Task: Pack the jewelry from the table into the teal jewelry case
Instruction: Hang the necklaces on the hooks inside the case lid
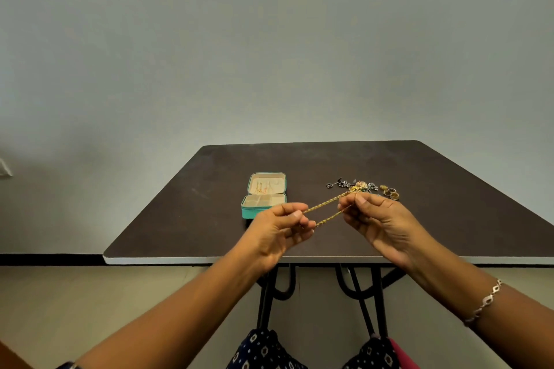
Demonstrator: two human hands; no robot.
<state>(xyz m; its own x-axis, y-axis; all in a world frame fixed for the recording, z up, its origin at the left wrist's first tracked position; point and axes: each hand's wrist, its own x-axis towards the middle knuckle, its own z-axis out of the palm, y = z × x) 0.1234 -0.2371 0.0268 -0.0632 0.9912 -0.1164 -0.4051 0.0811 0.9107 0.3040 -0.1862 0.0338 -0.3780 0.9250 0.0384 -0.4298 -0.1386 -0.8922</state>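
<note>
Now | left hand (280,226) and right hand (370,216) pinch doubled thin gold chain (325,209) | limp, light, tangle-prone: hold ends | open teal jewelry case (263,196) near.

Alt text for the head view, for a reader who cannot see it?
A left hand and right hand pinch a gold chain stretched between them above a dark table. Beyond lie the open teal jewelry case and a loose pile of jewelry.

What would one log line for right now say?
left hand: pinches gold chain | right hand: pinches gold chain | teal case: open, on table | loose jewelry: right of case
</note>
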